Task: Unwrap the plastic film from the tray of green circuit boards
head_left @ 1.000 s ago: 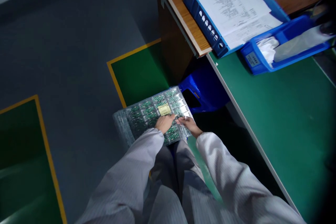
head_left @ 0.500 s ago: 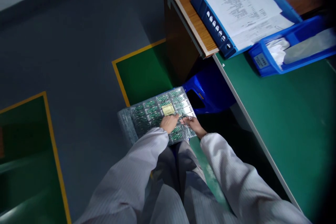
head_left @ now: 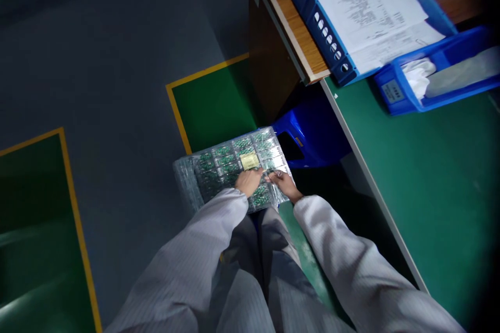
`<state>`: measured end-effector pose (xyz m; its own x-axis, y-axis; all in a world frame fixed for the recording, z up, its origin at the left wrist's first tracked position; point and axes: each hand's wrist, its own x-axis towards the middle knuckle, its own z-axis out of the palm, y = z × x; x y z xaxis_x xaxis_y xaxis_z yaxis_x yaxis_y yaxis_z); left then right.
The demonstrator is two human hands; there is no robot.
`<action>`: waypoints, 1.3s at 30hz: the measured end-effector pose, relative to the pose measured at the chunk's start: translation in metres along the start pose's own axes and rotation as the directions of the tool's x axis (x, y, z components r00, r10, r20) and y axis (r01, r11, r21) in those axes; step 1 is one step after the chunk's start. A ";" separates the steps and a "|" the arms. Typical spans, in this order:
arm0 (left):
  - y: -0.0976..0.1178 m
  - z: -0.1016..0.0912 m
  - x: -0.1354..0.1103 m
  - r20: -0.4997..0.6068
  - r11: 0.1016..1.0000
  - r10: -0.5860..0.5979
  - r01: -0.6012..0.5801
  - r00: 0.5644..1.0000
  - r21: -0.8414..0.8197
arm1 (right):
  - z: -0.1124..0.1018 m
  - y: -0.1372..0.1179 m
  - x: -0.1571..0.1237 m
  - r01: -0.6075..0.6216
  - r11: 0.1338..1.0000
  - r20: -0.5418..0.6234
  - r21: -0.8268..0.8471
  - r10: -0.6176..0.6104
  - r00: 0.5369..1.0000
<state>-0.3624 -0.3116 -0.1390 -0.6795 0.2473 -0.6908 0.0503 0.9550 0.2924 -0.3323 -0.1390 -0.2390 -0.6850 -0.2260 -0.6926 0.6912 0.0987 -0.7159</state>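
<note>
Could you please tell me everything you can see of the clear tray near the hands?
The tray looks like shiny clear plastic: rectangular, with rows of compartments holding small green pieces. A yellow label lies on top. It sits askew by the person's legs. The left hand and right hand meet over it, apparently touching its wrapping.

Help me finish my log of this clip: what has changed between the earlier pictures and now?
The view has shifted: the papers and blue bin appear farther right than at first, apparently because the camera turned. Nothing was visibly taken hold of or let go. The left hand and right hand stay close together at the wrapped pack, near its yellow label.
</note>
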 end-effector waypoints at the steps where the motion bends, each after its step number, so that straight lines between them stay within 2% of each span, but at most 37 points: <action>1: 0.001 0.000 0.000 -0.001 1.000 -0.004 0.004 1.000 -0.004 | 0.001 0.000 0.000 0.003 1.000 0.002 -0.004 -0.003 1.000; 7: 0.009 0.001 0.005 0.004 1.000 0.000 0.000 1.000 0.018 | -0.004 -0.001 0.000 -0.014 1.000 0.009 -0.009 0.014 1.000; 12: -0.001 0.000 -0.005 0.006 0.999 0.004 -0.004 1.000 0.052 | -0.005 0.004 -0.004 -0.004 1.000 0.009 0.012 0.004 1.000; 16: -0.005 0.009 -0.012 -0.016 0.997 0.001 0.000 1.000 0.079 | -0.009 0.008 -0.014 0.032 0.999 0.003 0.027 -0.032 0.999; 20: -0.003 0.016 -0.008 -0.015 0.995 0.002 0.000 1.000 0.098 | -0.007 0.010 -0.014 0.067 0.998 -0.021 0.020 -0.067 0.998; 25: -0.004 0.013 -0.001 0.003 0.994 0.013 -0.013 1.000 0.106 | 0.001 0.017 -0.008 0.100 0.995 -0.056 0.012 -0.100 0.993; 32: 0.001 0.014 0.001 -0.005 0.994 0.030 -0.030 1.000 0.103 | 0.001 0.021 -0.013 0.139 0.990 -0.076 -0.031 -0.141 0.987; 35: -0.004 0.015 -0.001 -0.012 0.995 0.040 -0.038 0.999 0.087 | -0.003 0.019 -0.017 0.151 0.987 -0.087 -0.053 -0.156 0.984; 39: -0.021 0.015 -0.011 -0.038 0.998 0.031 -0.029 0.999 0.052 | -0.012 0.022 -0.036 0.154 0.984 -0.073 -0.094 -0.161 0.984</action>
<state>-0.3453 -0.3322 -0.1475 -0.7046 0.2706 -0.6560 0.1080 0.9546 0.2777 -0.2950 -0.1173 -0.2314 -0.8022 -0.1676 -0.5731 0.5530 0.1532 -0.8190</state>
